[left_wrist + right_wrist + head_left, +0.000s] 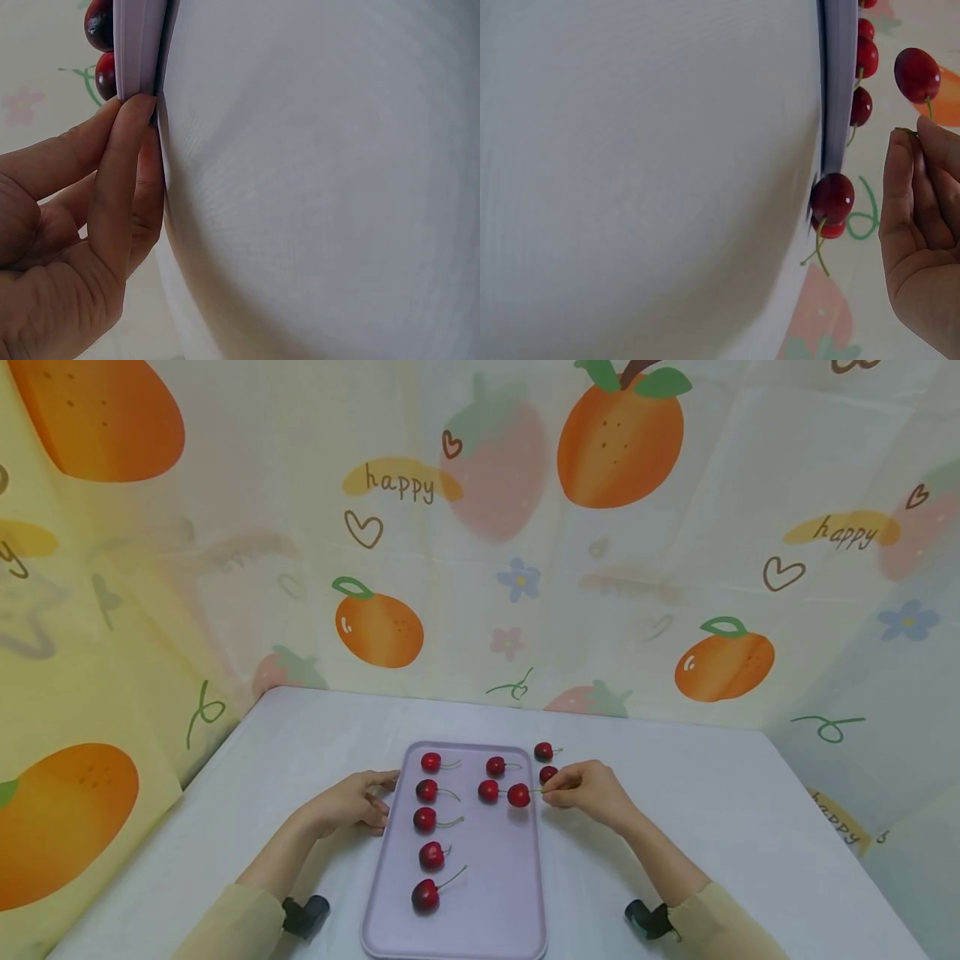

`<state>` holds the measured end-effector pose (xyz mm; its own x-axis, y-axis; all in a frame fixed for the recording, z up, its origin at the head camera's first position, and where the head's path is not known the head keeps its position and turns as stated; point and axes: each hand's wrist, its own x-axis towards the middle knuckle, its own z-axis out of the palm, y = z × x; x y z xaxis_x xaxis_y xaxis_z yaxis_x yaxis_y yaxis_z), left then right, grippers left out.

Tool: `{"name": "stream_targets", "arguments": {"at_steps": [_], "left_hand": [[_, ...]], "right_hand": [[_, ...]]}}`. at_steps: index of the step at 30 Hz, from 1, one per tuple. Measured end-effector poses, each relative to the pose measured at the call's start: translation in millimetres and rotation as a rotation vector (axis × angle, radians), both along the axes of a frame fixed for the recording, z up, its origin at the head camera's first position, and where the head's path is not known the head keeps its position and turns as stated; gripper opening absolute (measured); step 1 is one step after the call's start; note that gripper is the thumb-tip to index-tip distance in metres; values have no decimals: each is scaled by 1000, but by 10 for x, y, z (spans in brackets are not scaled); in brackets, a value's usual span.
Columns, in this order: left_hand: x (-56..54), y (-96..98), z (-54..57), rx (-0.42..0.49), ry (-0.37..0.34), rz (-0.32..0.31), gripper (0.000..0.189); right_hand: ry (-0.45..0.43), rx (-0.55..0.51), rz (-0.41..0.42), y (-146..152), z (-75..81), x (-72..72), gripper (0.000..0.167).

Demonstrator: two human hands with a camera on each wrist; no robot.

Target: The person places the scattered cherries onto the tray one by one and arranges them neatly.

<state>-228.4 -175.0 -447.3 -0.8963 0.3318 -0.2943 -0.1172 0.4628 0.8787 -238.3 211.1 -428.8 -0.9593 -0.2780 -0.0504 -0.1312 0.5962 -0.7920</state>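
Observation:
A pale purple tray (480, 893) lies lengthwise in front of me. My left hand (356, 802) holds its left edge near the far end; in the left wrist view, bent fingers (112, 172) meet at the tray's rim (139, 52). With thumb and fingertips, my right hand (592, 792) pinches a red cherry (518, 795) by its stem. That cherry (917, 75) hangs in the air above the tray's right side. Close to it on the tray are another cherry (488, 791) and one farther back (495, 767).
Several cherries with stems form a column along the tray's left side, the nearest cherry (425, 896) at the front. Beyond the tray's right edge, one cherry (543, 751) lies on the white table (675, 827), and another cherry (548, 774) is partly behind my right hand.

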Motion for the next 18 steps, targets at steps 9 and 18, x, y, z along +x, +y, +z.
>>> {"name": "stream_targets", "arguments": {"at_steps": [9,18], "left_hand": [[7,2,10,6,-5,1,78],[6,5,9,-2,-6,5,78]], "right_hand": [[7,0,18,-138,-10,45,8],[32,10,46,-289,-53,106,6]]}}
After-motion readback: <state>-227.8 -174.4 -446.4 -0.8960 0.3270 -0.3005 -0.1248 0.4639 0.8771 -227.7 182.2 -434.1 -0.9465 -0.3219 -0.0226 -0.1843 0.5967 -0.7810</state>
